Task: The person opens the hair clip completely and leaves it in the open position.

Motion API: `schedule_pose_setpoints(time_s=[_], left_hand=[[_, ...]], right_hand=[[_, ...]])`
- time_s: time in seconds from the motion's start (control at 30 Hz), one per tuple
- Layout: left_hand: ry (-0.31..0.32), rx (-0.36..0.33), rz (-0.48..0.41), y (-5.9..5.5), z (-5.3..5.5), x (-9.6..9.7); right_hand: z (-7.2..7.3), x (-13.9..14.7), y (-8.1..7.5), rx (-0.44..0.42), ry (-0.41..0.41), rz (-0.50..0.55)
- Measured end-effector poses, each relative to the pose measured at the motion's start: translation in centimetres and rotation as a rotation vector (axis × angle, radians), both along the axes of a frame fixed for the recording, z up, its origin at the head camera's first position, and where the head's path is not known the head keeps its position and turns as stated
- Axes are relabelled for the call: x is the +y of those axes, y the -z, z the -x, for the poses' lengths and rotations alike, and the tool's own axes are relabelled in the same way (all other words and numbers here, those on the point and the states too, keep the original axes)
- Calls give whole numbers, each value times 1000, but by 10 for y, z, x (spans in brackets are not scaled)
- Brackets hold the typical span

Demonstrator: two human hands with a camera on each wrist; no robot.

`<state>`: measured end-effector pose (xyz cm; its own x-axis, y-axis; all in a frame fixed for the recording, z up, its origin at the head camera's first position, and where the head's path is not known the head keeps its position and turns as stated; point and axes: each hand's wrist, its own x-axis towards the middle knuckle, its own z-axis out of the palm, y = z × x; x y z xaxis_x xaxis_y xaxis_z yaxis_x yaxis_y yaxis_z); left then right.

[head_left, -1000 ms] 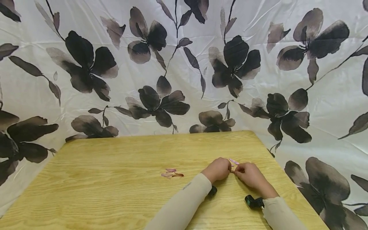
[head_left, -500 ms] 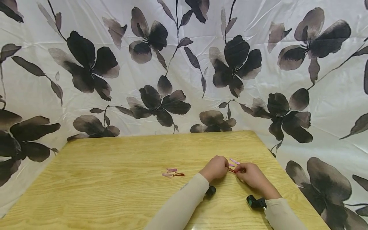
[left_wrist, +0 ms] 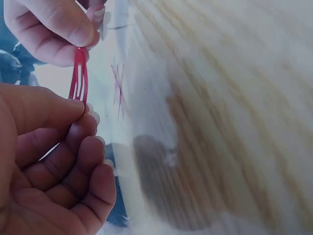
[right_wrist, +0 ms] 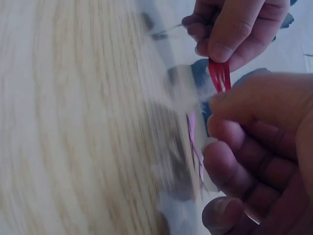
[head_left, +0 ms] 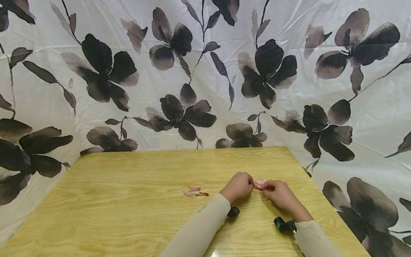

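From the head camera, a desk with a yellow wood-grain top [head_left: 128, 203] stands before a white cloth printed with dark flowers [head_left: 199, 71]. Over its right part, nearer the right edge than the left, a person's left hand [head_left: 238, 186] and right hand [head_left: 280, 194] meet around one slim red hair clip [head_left: 257, 187], a hand at either end. Just beyond it, toward the far right corner, lie two slim lilac hair clips [head_left: 262, 179]. Well apart from the hands, left of them, is a small cluster: one pink clip [head_left: 194, 189] on the side toward the far edge, one pale pink clip [head_left: 188, 194] and one brownish-red clip [head_left: 202, 194] toward the near edge. Three can be told there; any thinner strips among them are too small to count. Two cream sleeves [head_left: 199, 225] cover the forearms, and two small black devices [head_left: 282, 225] sit at the wrists.

In the left wrist view, the left thumb and forefinger are clamped together on the lower end of the red clip, its slots showing as narrow gaps; the other three fingers are bent loosely beneath. The right hand pinches the upper end. Behind, pink strips cross on the desk, too blurred to count.

In the right wrist view, the right thumb covers the clip's near end, pressed toward the forefinger, the remaining fingers curling below. At the top, the left fingers grip the other end. Thin lilac strips cross behind, near the desk's edge.
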<state>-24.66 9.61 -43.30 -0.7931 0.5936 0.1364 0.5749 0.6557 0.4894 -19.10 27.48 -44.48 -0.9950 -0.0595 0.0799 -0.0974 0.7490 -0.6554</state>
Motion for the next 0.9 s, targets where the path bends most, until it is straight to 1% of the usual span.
schedule_pose_setpoints(time_s=[0.23,0.4,0.53,0.7,0.77,0.9], left_hand=[[-30,-86,-60,-2,-2,-12],[-46,-130,-90,2,0,-22],[-66,-138,-101,5,2,-30],[-63,-110,-124,3,-1,-42],[-62,-103,-136,-1,-3,-47],[-64,-107,-157,-3,-5,-57]], right_hand=[[2,-4,0,-7,-19,55],[7,-8,0,-18,-30,110],[10,-12,0,-29,-45,159],[11,-21,-3,-49,-50,199],[11,-25,-4,-41,-62,204],[11,-33,-6,-9,-81,214]])
